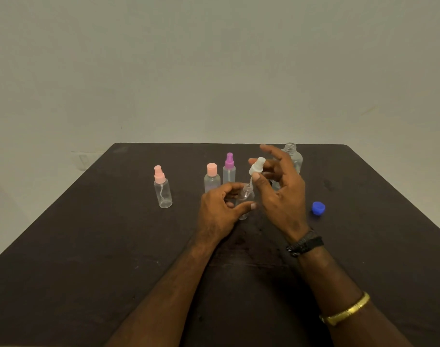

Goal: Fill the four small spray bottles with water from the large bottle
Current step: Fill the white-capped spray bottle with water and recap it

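Small spray bottle [246,197] uncapped, gripped upright in left hand [219,211] | right hand [281,194] pinches white spray head [257,166] directly above it | large bottle [295,159] open, behind right hand

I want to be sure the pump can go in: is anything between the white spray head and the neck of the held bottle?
Nothing visible stands between them. The right hand pinches the white spray head just above the open neck of the small bottle that the left hand grips.
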